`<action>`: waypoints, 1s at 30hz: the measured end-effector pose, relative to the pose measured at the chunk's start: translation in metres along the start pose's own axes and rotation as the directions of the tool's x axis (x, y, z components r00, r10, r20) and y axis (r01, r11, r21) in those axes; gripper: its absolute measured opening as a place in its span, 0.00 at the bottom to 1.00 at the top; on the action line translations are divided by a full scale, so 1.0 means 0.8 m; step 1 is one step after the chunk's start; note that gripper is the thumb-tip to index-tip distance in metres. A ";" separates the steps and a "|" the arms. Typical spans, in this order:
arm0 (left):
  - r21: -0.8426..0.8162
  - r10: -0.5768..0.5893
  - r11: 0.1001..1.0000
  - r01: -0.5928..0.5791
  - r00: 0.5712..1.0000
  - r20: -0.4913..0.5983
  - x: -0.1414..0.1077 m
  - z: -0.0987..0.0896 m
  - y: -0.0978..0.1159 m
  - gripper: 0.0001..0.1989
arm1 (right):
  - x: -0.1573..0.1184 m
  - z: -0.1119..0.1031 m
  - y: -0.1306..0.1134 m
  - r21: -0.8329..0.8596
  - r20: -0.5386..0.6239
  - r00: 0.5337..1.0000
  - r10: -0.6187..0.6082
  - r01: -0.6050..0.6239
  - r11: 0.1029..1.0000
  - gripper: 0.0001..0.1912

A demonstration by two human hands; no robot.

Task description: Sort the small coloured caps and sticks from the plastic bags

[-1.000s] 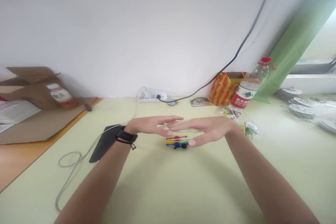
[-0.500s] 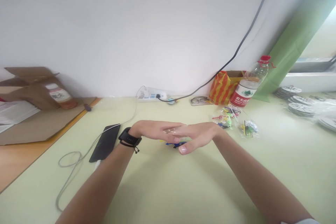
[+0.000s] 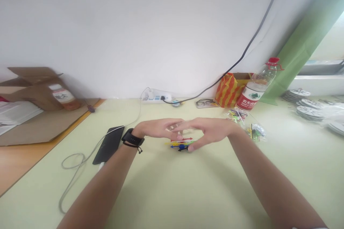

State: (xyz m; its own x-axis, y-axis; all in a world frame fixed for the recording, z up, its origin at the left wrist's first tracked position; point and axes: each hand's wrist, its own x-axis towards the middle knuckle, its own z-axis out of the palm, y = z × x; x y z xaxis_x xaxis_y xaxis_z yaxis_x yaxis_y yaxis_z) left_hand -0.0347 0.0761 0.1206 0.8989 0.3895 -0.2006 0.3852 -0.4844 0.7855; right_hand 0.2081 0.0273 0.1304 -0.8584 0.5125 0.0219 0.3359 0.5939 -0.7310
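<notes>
1. The arrows (image 3: 182, 147), in red, yellow, blue and black, lie close together on the bench (image 3: 172, 193), in from its far edge and well apart from its left edge.
2. The left hand (image 3: 158, 128) hangs over their far side, palm down; whether it holds something clear, I cannot tell.
3. The right hand (image 3: 211, 131) is wide, thumb well away from its fingers. Its thumb tip is at the arrows' right end, perhaps touching. The two hands' fingers overlap in view.
4. The hands hide part of the arrows, so a low thumb could nudge one unseen and scatter the group.
5. The arrows look thin and flat, so a pinch could slip, or catch two together.
6. The left forearm crosses near the phone (image 3: 109, 145) and its cable (image 3: 80, 162). A sleeveless arm may not snag, but the cord under the watch (image 3: 131, 137) could.
7. Two clear bags (image 3: 257, 132) lie just beyond the right wrist, toward the far edge. A wide swing could push them, or knock the bottle (image 3: 248, 100) behind.
</notes>
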 end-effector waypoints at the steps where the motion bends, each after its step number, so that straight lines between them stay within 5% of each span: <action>1: -0.005 -0.003 1.000 0.002 0.999 -0.036 -0.002 -0.002 -0.003 0.25 | -0.002 -0.004 0.002 -0.023 -0.043 0.999 0.003 -0.004 1.000 0.27; 5: -0.059 -0.033 0.998 0.026 0.992 -0.118 -0.006 -0.008 -0.023 0.26 | -0.006 -0.012 0.014 -0.082 -0.308 0.950 0.043 -0.071 0.994 0.16; 10: -0.209 -0.061 0.977 0.031 0.988 -0.140 -0.006 -0.010 -0.044 0.30 | 0.000 -0.009 0.021 -0.083 -0.531 0.845 0.070 -0.134 0.988 0.14; 21: -0.190 -0.090 0.980 0.051 0.975 -0.203 -0.010 -0.014 -0.055 0.36 | -0.001 -0.012 0.039 -0.156 -0.521 0.854 0.006 -0.102 0.982 0.09; 26: -0.086 -0.122 0.991 0.104 0.961 -0.248 -0.008 -0.014 -0.056 0.37 | 0.000 -0.012 0.055 -0.127 -0.528 0.848 0.044 -0.130 0.983 0.09; 30: -0.028 -0.194 0.980 0.195 0.938 -0.286 -0.010 -0.017 -0.077 0.42 | -0.002 -0.012 0.075 -0.093 -0.581 0.800 0.151 -0.249 0.964 0.10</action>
State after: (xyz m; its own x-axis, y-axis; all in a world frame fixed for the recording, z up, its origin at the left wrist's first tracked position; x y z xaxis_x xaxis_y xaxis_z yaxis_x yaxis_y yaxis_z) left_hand -0.0688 0.1135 0.0818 0.7091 0.6834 -0.1736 0.5469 -0.3776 0.7473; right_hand 0.2333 0.0686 0.0932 -0.4109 0.8596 0.3036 0.5736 0.5026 -0.6468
